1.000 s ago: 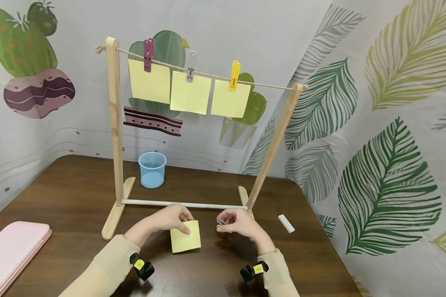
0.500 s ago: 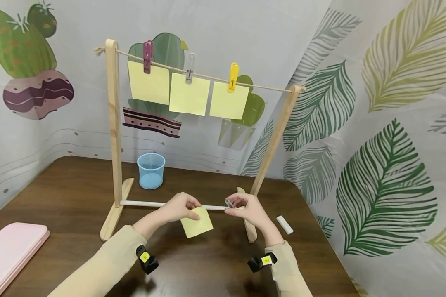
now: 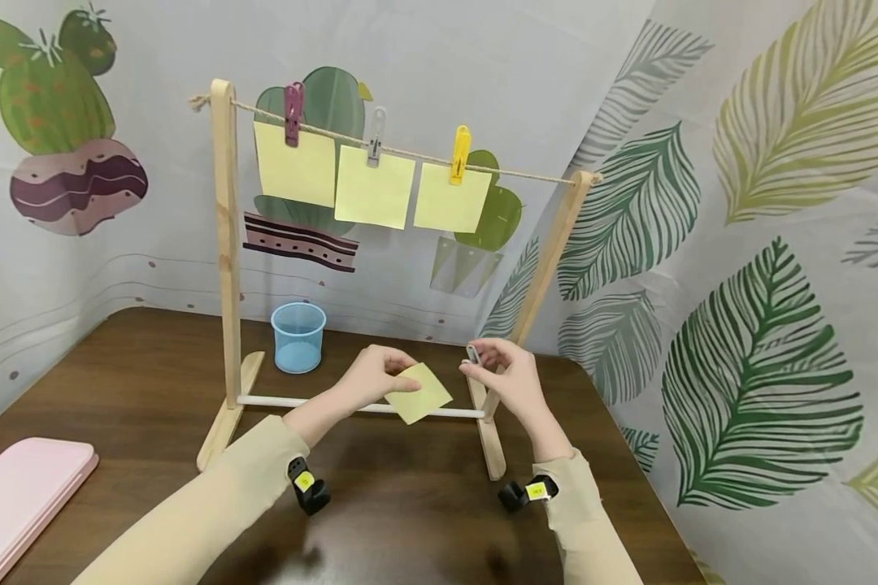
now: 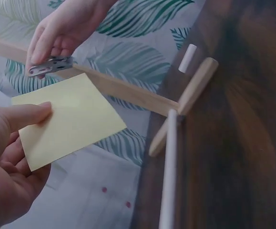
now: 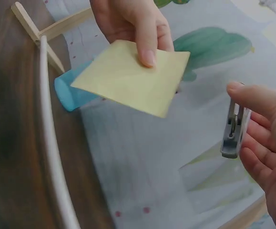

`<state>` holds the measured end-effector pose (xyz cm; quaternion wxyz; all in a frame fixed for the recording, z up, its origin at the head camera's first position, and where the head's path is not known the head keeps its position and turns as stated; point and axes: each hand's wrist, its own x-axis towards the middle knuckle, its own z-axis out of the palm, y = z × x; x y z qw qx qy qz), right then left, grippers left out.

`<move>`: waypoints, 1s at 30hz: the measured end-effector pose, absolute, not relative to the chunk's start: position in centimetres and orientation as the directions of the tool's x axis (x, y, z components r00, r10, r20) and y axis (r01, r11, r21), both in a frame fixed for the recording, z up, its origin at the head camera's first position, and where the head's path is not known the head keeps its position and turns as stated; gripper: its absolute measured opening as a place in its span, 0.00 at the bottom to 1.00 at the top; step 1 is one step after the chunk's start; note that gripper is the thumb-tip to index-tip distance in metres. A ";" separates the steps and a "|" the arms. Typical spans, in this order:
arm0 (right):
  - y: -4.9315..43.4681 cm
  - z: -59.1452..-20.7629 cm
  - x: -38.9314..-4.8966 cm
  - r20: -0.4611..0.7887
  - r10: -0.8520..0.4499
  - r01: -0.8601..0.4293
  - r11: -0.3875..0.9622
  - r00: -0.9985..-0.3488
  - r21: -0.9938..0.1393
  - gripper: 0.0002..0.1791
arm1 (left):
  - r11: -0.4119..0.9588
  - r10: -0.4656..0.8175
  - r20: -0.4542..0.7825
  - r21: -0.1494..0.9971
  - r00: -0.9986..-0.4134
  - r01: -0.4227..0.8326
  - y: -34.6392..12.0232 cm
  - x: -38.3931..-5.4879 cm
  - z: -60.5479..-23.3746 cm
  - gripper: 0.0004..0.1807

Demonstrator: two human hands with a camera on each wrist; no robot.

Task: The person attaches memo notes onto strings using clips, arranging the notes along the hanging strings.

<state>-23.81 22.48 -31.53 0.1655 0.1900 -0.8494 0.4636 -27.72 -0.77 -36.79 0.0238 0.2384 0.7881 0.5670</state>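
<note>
My left hand (image 3: 376, 375) pinches a yellow sticky note (image 3: 426, 396) between thumb and fingers, its thumb lying on the paper's face. To the right of it, my right hand (image 3: 508, 375) grips a grey clothespin (image 5: 233, 129) by its handle end. In the right wrist view the clothespin points away from the fingers, apart from the note. Both hands are raised in front of the wooden stand, below its cord (image 3: 530, 175). Three yellow notes hang from that cord, under a purple clothespin (image 3: 293, 114), a clear grey clothespin (image 3: 375, 138) and a yellow clothespin (image 3: 460, 154).
The wooden stand (image 3: 225, 244) has a white crossbar (image 3: 285, 401) low down. Behind it on the brown table (image 3: 380, 520) is a blue mesh cup (image 3: 298, 337). A pink case (image 3: 29, 496) lies at the left. A small white block (image 4: 188, 58) lies beyond the stand's right foot.
Both hands have risen and moved forward and to the right, carrying the sticky note and the grey clothespin. The note has turned in the left hand's hold, now showing cornerwise.
</note>
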 end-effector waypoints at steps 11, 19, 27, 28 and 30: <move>23.8 -26.9 -26.1 0.635 -0.163 -0.625 0.469 -0.755 -0.624 0.19 | 0.246 0.398 0.364 0.842 -0.842 0.480 1.4 -28.2 -31.0 0.11; 23.2 -21.8 -26.3 0.722 -0.155 -0.715 0.379 -0.674 -0.587 0.20 | 0.198 0.385 0.472 0.797 -0.793 0.571 2.7 -28.0 -27.1 0.10; 23.2 -16.5 -27.0 0.759 -0.189 -0.752 0.410 -0.623 -0.516 0.20 | 0.116 0.347 0.539 0.788 -0.768 0.605 4.2 -28.6 -23.8 0.11; 23.2 -16.0 -27.1 0.762 -0.188 -0.754 0.411 -0.620 -0.512 0.20 | 0.104 0.339 0.546 0.788 -0.767 0.607 4.4 -28.7 -23.4 0.11; 23.3 -15.2 -27.3 0.771 -0.184 -0.762 0.403 -0.610 -0.507 0.20 | 0.084 0.324 0.560 0.786 -0.763 0.613 4.7 -28.9 -22.6 0.11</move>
